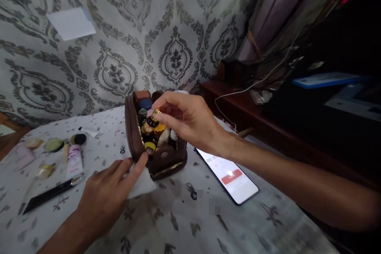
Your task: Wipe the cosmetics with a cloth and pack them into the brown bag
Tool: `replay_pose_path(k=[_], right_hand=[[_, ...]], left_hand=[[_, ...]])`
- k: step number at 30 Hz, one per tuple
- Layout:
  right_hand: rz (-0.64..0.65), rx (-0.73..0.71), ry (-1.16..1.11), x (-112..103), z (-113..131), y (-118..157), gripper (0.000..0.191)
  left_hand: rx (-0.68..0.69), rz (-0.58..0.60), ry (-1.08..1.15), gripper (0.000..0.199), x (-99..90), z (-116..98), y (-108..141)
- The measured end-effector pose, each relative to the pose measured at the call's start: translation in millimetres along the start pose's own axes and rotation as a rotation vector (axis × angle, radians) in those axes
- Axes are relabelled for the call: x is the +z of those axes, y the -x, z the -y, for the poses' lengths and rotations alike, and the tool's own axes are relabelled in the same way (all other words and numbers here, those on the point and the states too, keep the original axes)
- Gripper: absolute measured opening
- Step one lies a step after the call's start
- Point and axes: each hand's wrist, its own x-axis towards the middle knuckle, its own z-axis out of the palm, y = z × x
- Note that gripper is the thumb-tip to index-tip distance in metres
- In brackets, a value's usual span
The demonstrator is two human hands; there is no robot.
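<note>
An open brown zip bag (131, 133) stands on the patterned cloth, filled with several small bottles and jars. Over its opening, my right hand (190, 121) pinches a small gold-capped item (156, 115) between thumb and fingers. My left hand (110, 184) is at the bag's front left corner, index finger stretched to the rim beside a yellow lid (150, 146). Its other fingers are bent near a white cloth or tissue (143, 184). A blue lid (145, 104) and a dark green jar (143, 116) show inside the bag.
A lit phone (241, 184) lies right of the bag. At left are a pink-white tube (75, 160), a black slim case (50, 194), a green round jar (54, 145) and other small cosmetics. Dark wooden furniture (253, 115) with a white cable borders the right; a patterned wall stands behind.
</note>
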Motion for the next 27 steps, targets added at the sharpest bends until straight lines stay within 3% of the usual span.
replay_pose_path(k=[4, 8, 13, 17, 23, 27], right_hand=[[0.134, 0.015, 0.092, 7, -12, -12, 0.005], [0.257, 0.011, 0.222, 15, -18, -19, 0.009], [0.390, 0.010, 0.422, 22, -22, -24, 0.008], [0.413, 0.047, 0.480, 25, -23, -27, 0.008], [0.429, 0.055, 0.520, 25, -21, -30, 0.014], [0.435, 0.077, 0.565, 25, -18, -30, 0.018]], left_hand=[[0.031, -0.052, 0.039, 0.075, 6.8, 3, 5], [0.067, -0.022, 0.054, 0.067, 13.0, 6, 10], [0.021, -0.023, 0.075, 0.069, 14.2, 4, 10], [0.038, 0.011, 0.109, 0.070, 12.2, 3, 7], [0.004, -0.039, 0.171, 0.075, 14.8, -1, 14], [0.000, 0.016, 0.156, 0.081, 14.5, -6, 25]])
